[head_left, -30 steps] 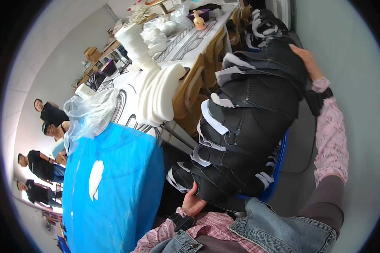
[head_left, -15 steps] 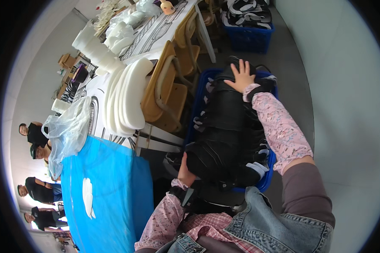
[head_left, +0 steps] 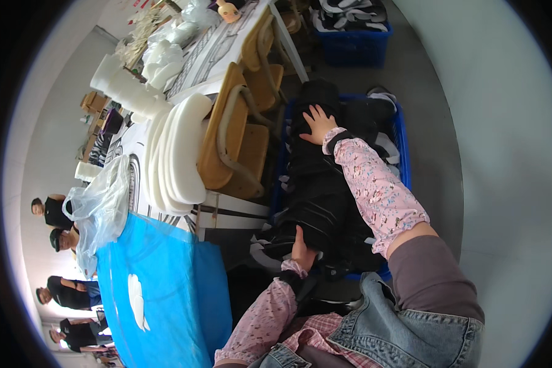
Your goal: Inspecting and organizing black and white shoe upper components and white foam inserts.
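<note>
Head view: the right hand (head_left: 318,122) lies spread flat on the far end of a black fabric bundle (head_left: 316,190) in a blue crate (head_left: 401,144); the left hand (head_left: 300,248) grips its near end. Soft, floppy, probably bulky (best supported at both ends). Wooden chairs (head_left: 236,135) stand at nine o'clock.

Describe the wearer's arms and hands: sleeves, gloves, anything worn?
Both hands are bare, no gloves. The left hand and right hand come out of pink floral over-sleeves with dark elastic cuffs at the wrists. The right over-sleeve ends above the elbow, over a mauve sleeve. No rings or watch visible.
</note>
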